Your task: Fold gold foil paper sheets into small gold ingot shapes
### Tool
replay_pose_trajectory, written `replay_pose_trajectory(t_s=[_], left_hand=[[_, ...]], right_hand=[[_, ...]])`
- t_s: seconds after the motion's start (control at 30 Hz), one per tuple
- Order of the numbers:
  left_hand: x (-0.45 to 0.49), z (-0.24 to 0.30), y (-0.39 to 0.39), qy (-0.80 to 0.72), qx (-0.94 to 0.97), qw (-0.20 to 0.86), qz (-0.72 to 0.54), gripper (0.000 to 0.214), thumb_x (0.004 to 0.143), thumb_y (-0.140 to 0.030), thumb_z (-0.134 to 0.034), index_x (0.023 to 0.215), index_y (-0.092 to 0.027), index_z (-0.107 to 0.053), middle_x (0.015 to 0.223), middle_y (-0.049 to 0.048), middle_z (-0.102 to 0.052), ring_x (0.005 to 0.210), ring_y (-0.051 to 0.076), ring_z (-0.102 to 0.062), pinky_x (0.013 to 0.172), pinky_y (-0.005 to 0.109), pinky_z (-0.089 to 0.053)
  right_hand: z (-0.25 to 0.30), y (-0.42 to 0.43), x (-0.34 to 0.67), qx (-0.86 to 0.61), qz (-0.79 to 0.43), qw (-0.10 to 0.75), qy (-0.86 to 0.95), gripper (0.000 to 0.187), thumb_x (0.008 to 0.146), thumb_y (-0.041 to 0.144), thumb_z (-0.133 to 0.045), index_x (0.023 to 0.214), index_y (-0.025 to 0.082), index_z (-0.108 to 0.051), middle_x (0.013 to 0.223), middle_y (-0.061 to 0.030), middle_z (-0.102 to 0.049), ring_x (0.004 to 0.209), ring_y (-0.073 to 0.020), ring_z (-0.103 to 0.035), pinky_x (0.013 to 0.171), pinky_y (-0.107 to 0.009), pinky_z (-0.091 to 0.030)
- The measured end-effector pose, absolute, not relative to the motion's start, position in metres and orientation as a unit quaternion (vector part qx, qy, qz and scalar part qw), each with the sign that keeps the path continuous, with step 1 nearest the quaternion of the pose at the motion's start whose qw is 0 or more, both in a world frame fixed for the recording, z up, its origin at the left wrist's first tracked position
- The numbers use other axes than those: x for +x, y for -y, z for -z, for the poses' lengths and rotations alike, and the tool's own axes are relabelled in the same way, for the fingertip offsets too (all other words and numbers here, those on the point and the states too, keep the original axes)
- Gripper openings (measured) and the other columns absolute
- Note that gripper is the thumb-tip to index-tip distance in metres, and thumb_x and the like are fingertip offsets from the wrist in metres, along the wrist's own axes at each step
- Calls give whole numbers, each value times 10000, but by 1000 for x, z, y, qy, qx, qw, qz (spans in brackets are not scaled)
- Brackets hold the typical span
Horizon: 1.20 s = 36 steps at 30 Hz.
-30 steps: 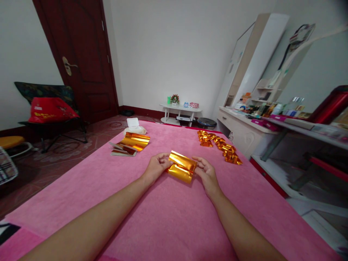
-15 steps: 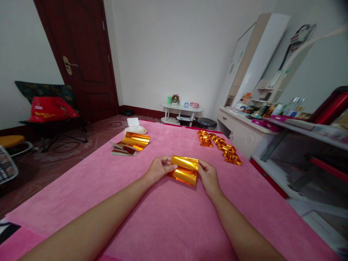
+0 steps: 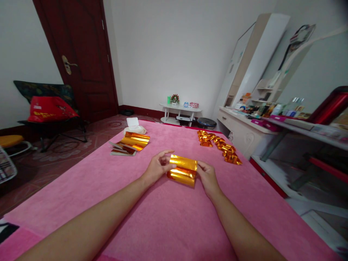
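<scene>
A shiny gold foil sheet (image 3: 182, 170), with its edges curled over toward the middle, is held between both hands just above the pink cloth. My left hand (image 3: 158, 167) grips its left edge, thumb on the front and an index finger raised behind. At the right edge, my right hand (image 3: 208, 177) pinches the foil between thumb and fingers. Ahead on the left lies a stack of gold foil sheets (image 3: 137, 140), the top one curled. Several folded gold foil pieces (image 3: 219, 143) lie in a row on the right.
Pink cloth (image 3: 163, 224) covers the surface under my arms. A white pack with a raised lid (image 3: 133, 125) sits behind the foil stack. To the right stands a dressing table (image 3: 244, 125) crowded with bottles. A chair with a red bag (image 3: 51, 108) is at the left.
The foil has shifted slightly left, and its lower roll looks a bit wider open. My left index finger has lifted from the foil's top edge. Both hands keep hold.
</scene>
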<state>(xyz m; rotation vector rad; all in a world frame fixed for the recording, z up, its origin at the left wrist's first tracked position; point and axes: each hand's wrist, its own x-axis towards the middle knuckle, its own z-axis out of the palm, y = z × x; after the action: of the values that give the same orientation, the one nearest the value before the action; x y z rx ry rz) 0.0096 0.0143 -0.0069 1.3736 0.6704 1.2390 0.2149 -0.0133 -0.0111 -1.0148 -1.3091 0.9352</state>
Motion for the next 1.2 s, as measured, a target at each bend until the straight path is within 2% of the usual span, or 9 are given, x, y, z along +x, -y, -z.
replay_pose_trajectory(t_s=[0.1,0.17,0.3,0.47,0.67,0.77,0.97,1.1,1.2], left_hand=[[12,9,-13,-281,609,540,-509,529,622,-177,-762,1125,-136,-601,1017,74,-684,906,187,-646,816,292,-505],[13,10,-12,-302,612,530,-503,462,628,-188,-753,1073,-133,-642,1051,86,-683,928,207,-647,834,317,-509],[14,9,-11,-354,621,482,-506,342,649,-217,-731,978,-129,-697,1004,92,-703,900,222,-657,802,324,-526],[13,9,-13,-378,636,422,-524,234,652,-209,-722,872,-131,-722,921,80,-720,845,202,-662,798,309,-524],[12,7,-12,-375,648,406,-524,206,665,-208,-709,855,-130,-723,903,81,-720,842,194,-659,805,297,-514],[12,5,-12,-375,660,395,-518,192,678,-207,-699,854,-134,-724,894,78,-716,831,188,-654,791,287,-509],[11,8,-12,-362,709,333,-505,144,730,-218,-666,849,-164,-727,852,62,-692,786,177,-636,739,277,-494],[8,11,-14,-352,739,287,-498,126,754,-232,-649,843,-203,-733,823,47,-668,764,166,-623,706,267,-486],[7,10,-15,-361,747,252,-498,139,730,-244,-679,856,-217,-731,841,46,-673,795,177,-622,751,282,-483]], right_hand=[[11,13,215,-434,-410,577,558,204,768,306,-601,866,185,-733,692,-5,-688,590,-157,-578,586,-260,-448],[10,14,214,-429,-420,569,562,211,766,308,-602,870,180,-732,725,-18,-699,613,-167,-593,578,-259,-446],[11,14,214,-405,-447,583,544,260,743,261,-621,980,192,-700,851,-28,-708,718,-177,-627,650,-268,-472],[12,14,217,-389,-481,603,504,431,727,195,-598,1157,230,-594,881,-10,-689,681,-140,-622,571,-218,-463],[8,18,211,-403,-421,588,561,336,680,236,-680,1013,203,-663,979,-47,-688,891,-201,-636,765,-297,-509],[11,16,209,-443,-368,581,575,325,660,237,-698,982,199,-673,955,-55,-697,839,-208,-647,745,-329,-522],[13,14,212,-465,-270,558,632,156,748,241,-619,862,207,-719,883,-49,-698,792,-194,-633,737,-325,-497],[9,17,212,-443,-240,561,656,139,767,221,-604,831,216,-727,856,-39,-671,806,-186,-613,732,-303,-472],[8,17,212,-439,-248,565,653,125,761,225,-613,806,212,-729,867,-43,-664,824,-191,-607,738,-303,-464]])
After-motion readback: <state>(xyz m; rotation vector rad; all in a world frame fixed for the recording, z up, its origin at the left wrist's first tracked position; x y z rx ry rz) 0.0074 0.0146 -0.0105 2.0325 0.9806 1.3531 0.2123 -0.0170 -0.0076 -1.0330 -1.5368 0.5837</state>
